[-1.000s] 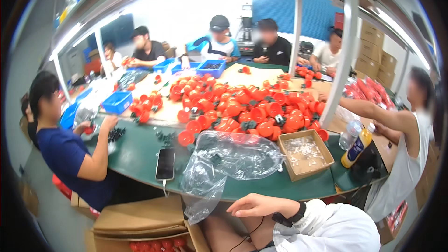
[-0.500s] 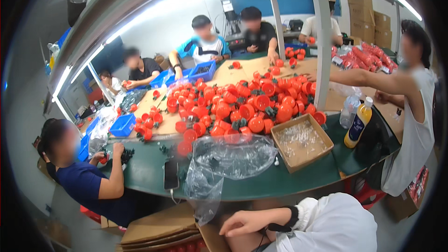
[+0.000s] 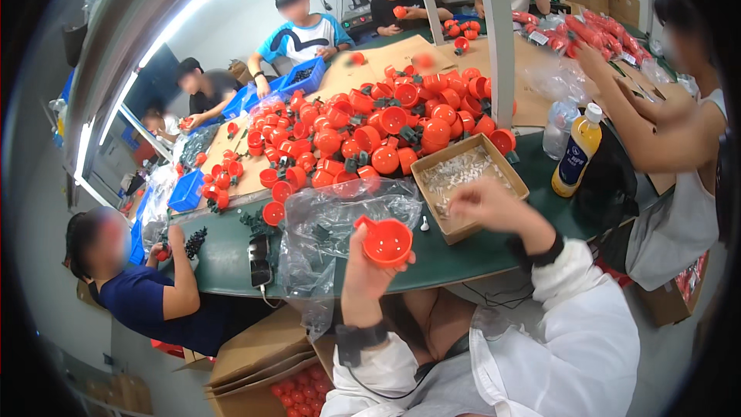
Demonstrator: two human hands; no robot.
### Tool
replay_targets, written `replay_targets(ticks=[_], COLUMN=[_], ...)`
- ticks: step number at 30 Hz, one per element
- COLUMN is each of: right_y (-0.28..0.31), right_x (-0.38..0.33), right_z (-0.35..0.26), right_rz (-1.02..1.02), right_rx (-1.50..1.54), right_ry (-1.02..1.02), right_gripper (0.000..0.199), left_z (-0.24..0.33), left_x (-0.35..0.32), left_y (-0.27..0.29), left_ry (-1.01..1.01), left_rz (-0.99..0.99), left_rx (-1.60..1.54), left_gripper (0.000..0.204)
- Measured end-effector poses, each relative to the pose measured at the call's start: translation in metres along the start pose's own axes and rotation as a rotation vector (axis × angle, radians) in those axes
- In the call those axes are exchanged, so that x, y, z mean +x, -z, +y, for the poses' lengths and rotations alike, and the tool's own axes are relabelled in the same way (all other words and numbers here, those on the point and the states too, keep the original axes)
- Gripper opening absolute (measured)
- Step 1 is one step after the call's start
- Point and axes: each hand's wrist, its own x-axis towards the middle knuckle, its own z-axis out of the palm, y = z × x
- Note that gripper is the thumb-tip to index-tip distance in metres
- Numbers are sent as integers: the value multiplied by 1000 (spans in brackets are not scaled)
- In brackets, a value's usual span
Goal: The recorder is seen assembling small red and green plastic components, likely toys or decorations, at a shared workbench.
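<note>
Cup (image 3: 388, 242), mouth up, lug (image 3: 362, 222) toward ten o'clock, sits gripped in the left hand (image 3: 366, 274); at two o'clock from it the right hand (image 3: 492, 205), curled, is nearer the cardboard tray (image 3: 427, 199); blur hides whether it holds anything.

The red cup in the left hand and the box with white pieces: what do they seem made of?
Red cup: probably smooth, glossy plastic, as bright spots shine on its inside. Box: likely matte cardboard, judging by its plain brown, shineless walls.
</note>
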Motion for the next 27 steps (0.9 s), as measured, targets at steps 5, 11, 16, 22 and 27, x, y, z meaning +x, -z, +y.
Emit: replay_targets(ticks=[5,11,16,22,27], right_y=[48,16,16,13,17], right_x=[38,64,63,65,65], right_z=[48,93,90,77,88], right_rz=[86,228,362,355,247], right_rx=[-624,-749,-756,-637,-640], right_ry=[-6,-116,-80,-175,-274], right_gripper=[13,13,15,12,13], left_z=[-58,-89,-114,-123,-124], left_x=[-29,-57,-64,-64,-69], left_y=[16,21,30,32,41], left_ry=[-37,-137,2,44,-17], left_rz=[300,418,489,456,412], left_rx=[-67,-158,-123,-72,-80], left_gripper=[45,36,35,33,31])
